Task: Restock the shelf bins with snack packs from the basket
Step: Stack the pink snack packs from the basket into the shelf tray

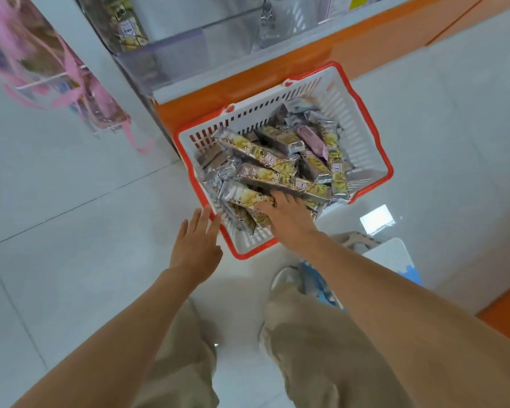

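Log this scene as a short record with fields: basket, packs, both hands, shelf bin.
basket: white, red rim, beside the orange shelf base
snack packs: silvery, piled loose in the basket
right hand: inside the basket, on the packs, fingers bent; hold unclear
left hand: fingers straight, at the basket's near rim, holds nothing
shelf bin: clear plastic, above the basket

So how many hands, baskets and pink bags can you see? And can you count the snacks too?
Hands: 2, the left hand and the right hand
Basket: 1
Pink bag: 1
Total: 4
The snack packs are too piled up to count.
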`<action>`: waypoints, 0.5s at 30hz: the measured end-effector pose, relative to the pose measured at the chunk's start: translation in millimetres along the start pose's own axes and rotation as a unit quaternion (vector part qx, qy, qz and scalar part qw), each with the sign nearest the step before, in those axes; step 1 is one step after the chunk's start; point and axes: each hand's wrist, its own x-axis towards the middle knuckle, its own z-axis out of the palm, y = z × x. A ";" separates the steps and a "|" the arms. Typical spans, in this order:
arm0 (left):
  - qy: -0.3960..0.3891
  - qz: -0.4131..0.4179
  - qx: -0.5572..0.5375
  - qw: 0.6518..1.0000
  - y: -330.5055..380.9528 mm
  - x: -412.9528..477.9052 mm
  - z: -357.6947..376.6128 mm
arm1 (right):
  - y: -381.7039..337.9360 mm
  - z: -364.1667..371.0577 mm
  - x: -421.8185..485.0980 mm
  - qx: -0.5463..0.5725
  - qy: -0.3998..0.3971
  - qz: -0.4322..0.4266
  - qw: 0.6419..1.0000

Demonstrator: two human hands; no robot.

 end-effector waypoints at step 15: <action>0.068 0.016 -0.020 0.997 -2.8 1.4 -19.9 | 23.3 -25.7 -15.7 0.214 0.128 -0.050 0.967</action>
